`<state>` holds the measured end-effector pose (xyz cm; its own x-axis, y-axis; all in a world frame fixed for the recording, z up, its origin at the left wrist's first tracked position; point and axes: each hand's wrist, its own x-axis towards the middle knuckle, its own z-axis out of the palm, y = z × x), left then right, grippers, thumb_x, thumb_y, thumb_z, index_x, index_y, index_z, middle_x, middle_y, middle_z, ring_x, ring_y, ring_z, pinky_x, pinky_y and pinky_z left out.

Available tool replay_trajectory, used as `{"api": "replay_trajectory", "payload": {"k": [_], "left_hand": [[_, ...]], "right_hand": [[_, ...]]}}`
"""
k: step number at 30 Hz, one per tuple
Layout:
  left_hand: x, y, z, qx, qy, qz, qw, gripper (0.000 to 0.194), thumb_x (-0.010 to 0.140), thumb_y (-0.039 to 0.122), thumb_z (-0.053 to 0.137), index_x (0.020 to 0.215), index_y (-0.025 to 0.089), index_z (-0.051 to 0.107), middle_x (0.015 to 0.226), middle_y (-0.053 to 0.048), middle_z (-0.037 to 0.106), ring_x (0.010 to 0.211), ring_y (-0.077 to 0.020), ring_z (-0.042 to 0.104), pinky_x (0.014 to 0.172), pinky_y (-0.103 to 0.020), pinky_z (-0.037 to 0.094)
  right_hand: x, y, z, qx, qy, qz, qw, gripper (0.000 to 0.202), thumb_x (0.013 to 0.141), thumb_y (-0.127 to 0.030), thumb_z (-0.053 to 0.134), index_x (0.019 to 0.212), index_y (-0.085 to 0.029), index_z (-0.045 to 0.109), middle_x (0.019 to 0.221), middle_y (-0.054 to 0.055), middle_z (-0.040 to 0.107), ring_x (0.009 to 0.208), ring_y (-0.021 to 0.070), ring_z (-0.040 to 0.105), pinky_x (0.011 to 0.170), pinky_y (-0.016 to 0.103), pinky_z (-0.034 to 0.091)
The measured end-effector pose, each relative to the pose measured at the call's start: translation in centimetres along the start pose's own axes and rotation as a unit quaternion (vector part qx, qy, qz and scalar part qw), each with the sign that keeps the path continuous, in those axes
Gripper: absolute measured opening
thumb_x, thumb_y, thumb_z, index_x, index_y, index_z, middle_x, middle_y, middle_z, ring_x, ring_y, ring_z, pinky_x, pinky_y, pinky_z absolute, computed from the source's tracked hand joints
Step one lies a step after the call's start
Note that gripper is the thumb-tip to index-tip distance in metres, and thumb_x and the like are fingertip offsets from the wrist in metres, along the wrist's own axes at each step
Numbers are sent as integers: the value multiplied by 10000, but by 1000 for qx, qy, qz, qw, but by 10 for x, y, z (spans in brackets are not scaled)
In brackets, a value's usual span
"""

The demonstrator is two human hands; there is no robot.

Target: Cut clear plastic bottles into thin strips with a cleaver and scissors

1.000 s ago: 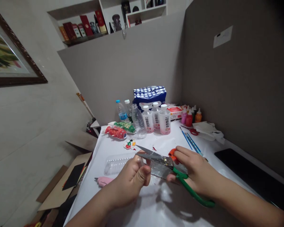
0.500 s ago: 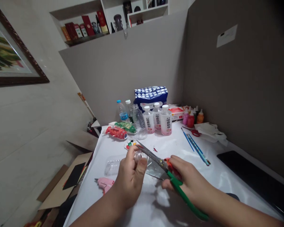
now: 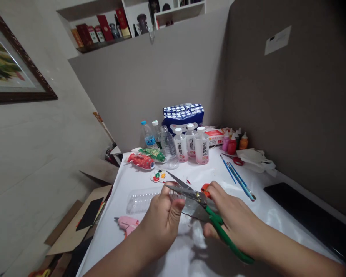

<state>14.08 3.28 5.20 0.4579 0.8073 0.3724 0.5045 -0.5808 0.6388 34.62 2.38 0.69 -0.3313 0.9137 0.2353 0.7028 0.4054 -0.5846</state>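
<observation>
My left hand (image 3: 164, 217) is closed around the ridged neck end of a cut clear plastic bottle piece (image 3: 194, 211), thumb on the near side. In my right hand (image 3: 233, 217) is a pair of scissors (image 3: 201, 198) with a green and an orange handle. Its blades are spread and point left, the lower one lying across the bottle neck by my left fingers. Whether the blades touch the plastic cannot be told. Left of my hand lie another clear plastic piece (image 3: 138, 202) and a pink glue gun (image 3: 127, 224), partly behind my forearm.
Several bottles, among them a white-labelled one (image 3: 202, 148), stand at the back. Red (image 3: 141, 161) and green (image 3: 152, 154) bottle fish lie beside them, near a paint palette (image 3: 158, 176). Brushes (image 3: 239, 179), paint bottles (image 3: 232, 145) and a black slab (image 3: 308, 215) are rightward.
The scissor blades have spread apart, where before they looked nearly together. My left hand has shifted slightly right with the bottle piece, and the palette shows more fully.
</observation>
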Motion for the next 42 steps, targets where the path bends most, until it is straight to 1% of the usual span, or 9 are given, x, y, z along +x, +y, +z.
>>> {"api": "replay_trajectory", "payload": {"k": [5,11,17,22,29,31,34,38,42], "left_hand": [[-3,1,1,-6,-31,15,999,340,978,442,274,1079,173,457,804,-26,548,690,-166,528,695,-291,426],[-5,2,1,3,-34,20,999,432,976,476,229,849,187,525,888,-61,510,752,-171,502,754,-312,420],[-5,3,-2,-9,-50,4,999,503,970,511,195,640,206,422,732,-37,453,742,-177,466,760,-319,403],[-6,3,-8,-4,-69,-7,998,531,962,536,187,622,210,430,643,-16,427,646,-162,427,693,-305,399],[-3,2,-21,-73,-149,-13,986,572,910,646,214,614,203,422,593,13,377,641,-149,415,630,-272,394],[-5,2,-21,-97,-133,-20,986,550,906,643,254,677,191,467,664,-1,431,642,-138,409,610,-260,387],[-6,1,-16,-129,-70,-38,988,484,918,607,307,875,182,535,751,-13,476,642,-127,401,588,-246,371],[-5,-1,-5,-151,-2,-67,986,422,945,547,315,1100,195,488,628,46,403,551,-108,336,533,-230,306],[-2,0,3,-104,44,-65,991,346,953,490,357,1117,201,451,627,54,439,551,-112,381,544,-233,317]], "right_hand": [[2,0,-7,-11,-8,-18,1000,489,737,-591,645,980,-237,411,990,33,455,765,208,517,643,336,407],[3,8,-11,-33,42,-47,997,490,769,-628,589,1019,-221,478,936,36,479,764,220,529,659,356,416],[2,10,-11,-42,55,-58,996,461,770,-616,595,961,-204,514,900,47,499,728,211,534,645,347,424],[3,12,-16,-36,62,-83,994,388,775,-565,615,878,-208,505,851,43,508,704,199,519,620,323,411],[2,15,-24,-33,62,-119,990,361,744,-504,672,778,-210,467,789,34,497,659,184,473,587,305,372],[2,15,-22,-10,64,-129,990,354,742,-490,682,778,-209,468,787,27,492,659,177,465,588,299,364],[2,13,-13,39,69,-120,990,352,739,-487,691,788,-209,481,777,11,479,660,167,454,593,292,352],[4,6,3,101,55,-55,992,373,764,-523,654,733,-221,438,742,-7,464,642,157,435,586,284,339],[4,-2,11,125,32,13,992,405,746,-539,671,709,-223,420,732,-15,471,628,150,433,578,279,331]]}}
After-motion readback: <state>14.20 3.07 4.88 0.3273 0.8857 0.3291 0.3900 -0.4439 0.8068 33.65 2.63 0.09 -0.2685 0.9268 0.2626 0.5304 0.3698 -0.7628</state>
